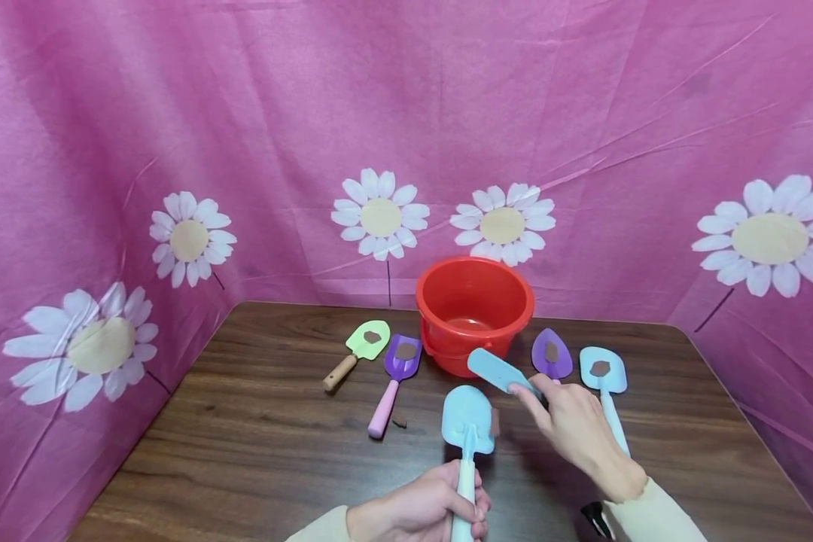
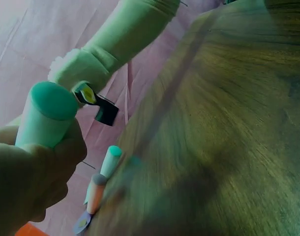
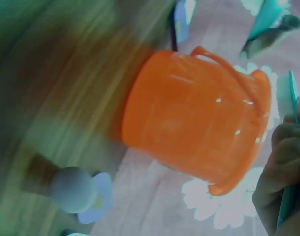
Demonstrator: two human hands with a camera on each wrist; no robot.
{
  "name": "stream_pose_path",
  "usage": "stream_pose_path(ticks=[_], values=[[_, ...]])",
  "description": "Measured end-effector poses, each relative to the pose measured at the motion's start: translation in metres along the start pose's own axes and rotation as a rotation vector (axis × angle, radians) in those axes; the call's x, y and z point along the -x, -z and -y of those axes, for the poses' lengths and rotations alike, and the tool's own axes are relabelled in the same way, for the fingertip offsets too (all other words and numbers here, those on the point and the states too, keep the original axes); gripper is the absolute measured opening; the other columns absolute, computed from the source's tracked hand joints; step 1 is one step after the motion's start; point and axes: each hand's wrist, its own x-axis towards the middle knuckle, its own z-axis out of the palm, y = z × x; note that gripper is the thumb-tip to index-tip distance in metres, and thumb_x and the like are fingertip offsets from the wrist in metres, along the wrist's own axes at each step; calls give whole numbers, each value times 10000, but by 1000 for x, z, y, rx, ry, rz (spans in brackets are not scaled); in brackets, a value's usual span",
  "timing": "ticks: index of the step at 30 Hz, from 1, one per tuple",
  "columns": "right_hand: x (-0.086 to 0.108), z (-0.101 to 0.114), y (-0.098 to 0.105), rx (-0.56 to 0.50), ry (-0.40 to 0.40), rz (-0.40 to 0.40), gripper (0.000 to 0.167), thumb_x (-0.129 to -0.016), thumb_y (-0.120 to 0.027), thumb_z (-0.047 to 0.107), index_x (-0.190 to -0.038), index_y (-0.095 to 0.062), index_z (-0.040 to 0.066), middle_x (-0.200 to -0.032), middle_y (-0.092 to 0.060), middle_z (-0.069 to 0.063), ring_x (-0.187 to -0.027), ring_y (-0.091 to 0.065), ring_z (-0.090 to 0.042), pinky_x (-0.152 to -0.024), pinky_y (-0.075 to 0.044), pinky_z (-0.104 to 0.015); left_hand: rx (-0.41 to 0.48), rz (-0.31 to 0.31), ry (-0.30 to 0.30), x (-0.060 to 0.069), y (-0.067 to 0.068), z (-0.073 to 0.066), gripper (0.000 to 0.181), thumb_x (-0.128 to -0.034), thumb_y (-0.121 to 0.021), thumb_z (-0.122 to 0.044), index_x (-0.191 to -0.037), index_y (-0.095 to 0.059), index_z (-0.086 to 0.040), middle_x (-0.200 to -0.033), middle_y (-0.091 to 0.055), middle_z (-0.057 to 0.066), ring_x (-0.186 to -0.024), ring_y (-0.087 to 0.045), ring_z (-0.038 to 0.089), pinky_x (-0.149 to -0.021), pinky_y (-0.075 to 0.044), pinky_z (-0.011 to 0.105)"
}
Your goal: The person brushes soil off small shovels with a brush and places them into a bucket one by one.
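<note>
My left hand [image 1: 423,503] grips the pale handle of a light blue toy shovel [image 1: 466,410], its blade raised toward the bucket. A brown piece [image 1: 495,422] shows at the blade's right edge; whether it is attached is unclear. In the left wrist view, the handle's teal end [image 2: 54,101] sticks out of the fist. My right hand [image 1: 576,429] pinches a flat light blue strip [image 1: 497,371] between thumb and fingers, to the upper right of the shovel blade. Behind it stands a red bucket [image 1: 474,354], which looks orange in the right wrist view.
Left of the bucket lie a green shovel [image 1: 367,340] with a wooden handle and a purple shovel [image 1: 402,357] with a pink handle. To the right are another purple shovel [image 1: 551,352] and a blue one [image 1: 604,369]. Brown patches mark their blades. A brown scrap [image 1: 399,423] lies on the wooden table [image 1: 257,436].
</note>
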Motion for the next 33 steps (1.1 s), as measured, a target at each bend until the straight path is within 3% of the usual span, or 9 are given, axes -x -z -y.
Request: stream_pose_path(ticks=[2,4,8,12,20,24,27,30,33], values=[[-1,6,3,-14,39,15,263,-812,-748,271,-705,-513,220,-539,-253,151,-471,-259,-18,-473,-382,-221,23,11,15,0,1,-1,335,-799,-385,178,-951,-356,-119,-759,-496,4,-614,-468,114,-640,-443,198],[0,14,5,-28,82,51,264,-815,-744,292,-708,-509,239,-538,-230,182,-465,-241,12,-668,-538,-343,31,8,15,0,2,-2,333,-803,-389,170,-951,-371,-128,-761,-498,1,-617,-464,118,-647,-457,216],[6,30,5,-43,159,125,308,-839,-712,366,-687,-461,275,-532,-203,244,-466,-247,78,-994,-325,-699,29,-9,12,0,2,-4,327,-810,-401,151,-962,-376,-138,-761,-500,1,-620,-457,129,-649,-474,245],[11,36,2,-2,190,139,340,-848,-685,429,-669,-439,277,-521,-214,256,-481,-277,90,-1007,-227,-690,14,-26,12,1,2,-5,323,-810,-412,144,-966,-367,-136,-764,-504,-3,-620,-458,133,-643,-482,247],[9,20,-4,19,128,164,310,-834,-710,404,-683,-478,263,-485,-232,248,-446,-350,65,-1006,-330,-700,-54,-48,20,2,2,2,358,-769,-408,183,-942,-356,-126,-740,-514,-6,-607,-478,119,-619,-456,203],[6,5,-5,48,54,163,283,-847,-704,373,-698,-506,234,-463,-248,207,-455,-480,-82,-657,-534,-418,-145,-36,11,1,2,6,380,-728,-428,207,-918,-368,-118,-723,-516,-12,-603,-493,87,-614,-450,175],[5,1,-3,50,-6,185,275,-862,-688,375,-706,-517,227,-463,-271,169,-553,-603,-236,-434,-343,-274,-187,-42,0,1,2,8,385,-719,-443,205,-918,-375,-117,-719,-515,-11,-601,-496,77,-604,-453,168],[6,6,-2,33,-11,187,265,-862,-688,382,-707,-528,238,-481,-254,159,-494,-534,-148,-474,-413,-291,-175,-69,-9,1,2,10,384,-718,-449,199,-930,-379,-113,-718,-512,-3,-589,-493,91,-600,-451,177],[7,18,0,4,52,174,269,-858,-690,393,-701,-515,261,-495,-226,188,-449,-333,7,-815,-521,-470,-147,-102,-26,0,3,11,387,-716,-452,193,-946,-377,-109,-725,-512,11,-573,-491,113,-589,-450,189]])
